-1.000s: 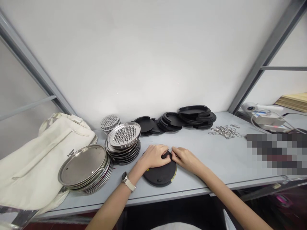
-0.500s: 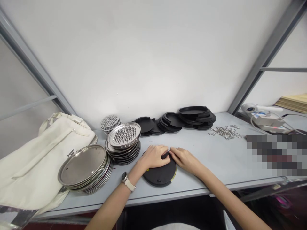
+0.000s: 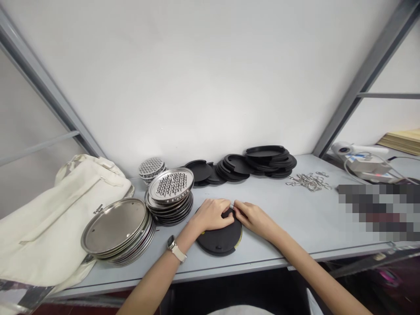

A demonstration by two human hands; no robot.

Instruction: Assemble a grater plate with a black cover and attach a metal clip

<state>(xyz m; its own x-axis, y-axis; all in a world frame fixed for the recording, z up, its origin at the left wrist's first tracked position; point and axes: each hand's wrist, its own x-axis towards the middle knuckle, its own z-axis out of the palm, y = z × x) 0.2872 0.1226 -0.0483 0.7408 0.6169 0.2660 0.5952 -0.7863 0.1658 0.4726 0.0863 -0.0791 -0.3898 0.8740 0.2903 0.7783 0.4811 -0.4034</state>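
A round black disc (image 3: 219,238) with a yellow strip along its right edge lies flat on the grey table near the front. Over its upper part, my left hand (image 3: 215,214) is closed, with the fingers curled at the far rim and the thumb across the top. My right hand (image 3: 248,214) pinches a small silvery metal clip (image 3: 232,205) at that same far edge, close to the left fingertips. The fingers partly cover the clip, so its exact shape and whether it is fastened to the disc cannot be made out.
Metal lids (image 3: 114,225) and grater discs (image 3: 172,186) are stacked to the left, beside a cream bag (image 3: 65,210). More black discs (image 3: 267,159) lie along the wall. Small metal clips (image 3: 308,181) are heaped at the right, near a white device (image 3: 370,164) with cables.
Both hands stay at the disc's far edge. My right fingers have drawn slightly to the right, and more of the metal clip shows between the hands.
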